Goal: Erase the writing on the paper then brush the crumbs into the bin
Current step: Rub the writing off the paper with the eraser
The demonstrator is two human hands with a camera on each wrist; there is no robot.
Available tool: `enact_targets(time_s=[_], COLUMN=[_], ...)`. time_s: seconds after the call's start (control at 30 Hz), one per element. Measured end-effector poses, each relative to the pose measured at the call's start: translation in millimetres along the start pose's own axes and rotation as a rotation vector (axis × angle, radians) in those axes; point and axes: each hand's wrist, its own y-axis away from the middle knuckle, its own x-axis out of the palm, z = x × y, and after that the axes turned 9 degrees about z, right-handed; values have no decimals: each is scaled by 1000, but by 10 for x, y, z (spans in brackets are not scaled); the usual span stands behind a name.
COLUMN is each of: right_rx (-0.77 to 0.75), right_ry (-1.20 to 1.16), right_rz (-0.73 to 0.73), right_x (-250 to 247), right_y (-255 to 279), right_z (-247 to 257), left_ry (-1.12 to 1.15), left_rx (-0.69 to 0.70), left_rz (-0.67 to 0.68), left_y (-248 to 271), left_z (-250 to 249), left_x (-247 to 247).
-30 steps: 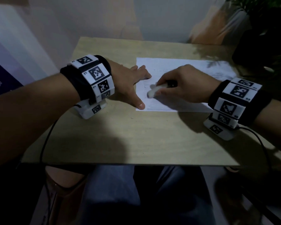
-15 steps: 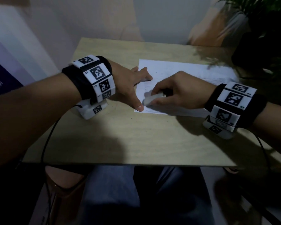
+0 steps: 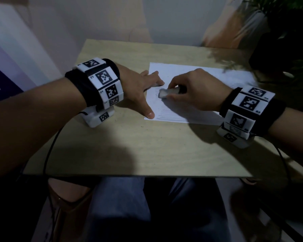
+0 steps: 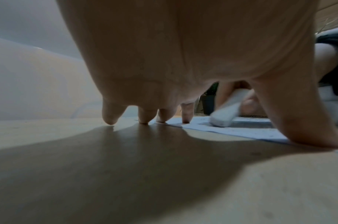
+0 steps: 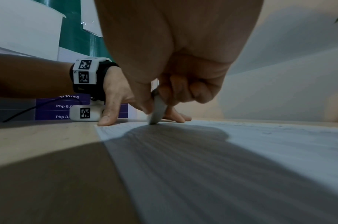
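Note:
A white lined sheet of paper (image 3: pixel 196 74) lies on the wooden table (image 3: pixel 129 145), right of centre. My right hand (image 3: pixel 191 91) grips a white eraser (image 3: pixel 167 92) and presses its tip on the sheet near the left edge; the eraser (image 4: pixel 224 112) and its tip (image 5: pixel 157 112) also show in both wrist views. My left hand (image 3: pixel 143 88) lies flat with spread fingers, the thumb (image 3: pixel 150 115) on the paper's near left corner and fingertips (image 4: pixel 186 115) on its left edge. No bin is in view.
A dark plant pot (image 3: pixel 276 49) with green leaves stands at the table's far right corner. A wall runs behind the table. A purple sign (image 5: pixel 78 106) with prices stands at the left. My legs sit under the near edge.
The right hand has rubbed the eraser back and forth near the sheet's left edge: nearer and left half a second ago, now farther up again. The left hand has stayed pressed on the paper.

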Motion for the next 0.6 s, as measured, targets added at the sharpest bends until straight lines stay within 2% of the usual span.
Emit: enact_targets(time_s=[0.27,0.4,0.53,0.6], right_rx=[-6,-92,-36,-72], right_ry=[-124,-224,-172,-162], right_rz=[50,197,94,97], right_x=[-45,-47,-52,-43], right_y=[60,117,100,129], right_z=[60,124,108,130], left_ry=[-5,27,16,10], left_rx=[45,62,54,51], left_rz=[-6,52,68,73], left_y=[-96,-119,-119,-114], left_z=[79,125,145,143], left_x=[-15,-28,-32,-33])
